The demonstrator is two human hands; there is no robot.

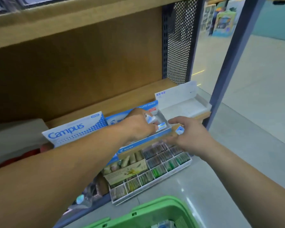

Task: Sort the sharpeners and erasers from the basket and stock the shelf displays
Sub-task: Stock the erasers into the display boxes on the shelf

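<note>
A blue Pilot eraser display box [143,143] stands on the wooden shelf [135,99]. My left hand [136,125] reaches into it and grips a white-and-blue eraser [150,120] over the box's tray. A second eraser [161,126] lies in the tray by my fingers. My right hand [187,134] hovers at the box's right end and holds a small blue-and-white eraser [179,130] in its fingers. The green basket [148,213] is at the bottom, its contents mostly out of view.
A Campus box [72,129] stands left of the Pilot box. An empty white display tray [184,102] sits at the shelf's right end. On the floor below lies a divided tray of coloured items [156,168]. A dark shelf post [229,58] rises on the right.
</note>
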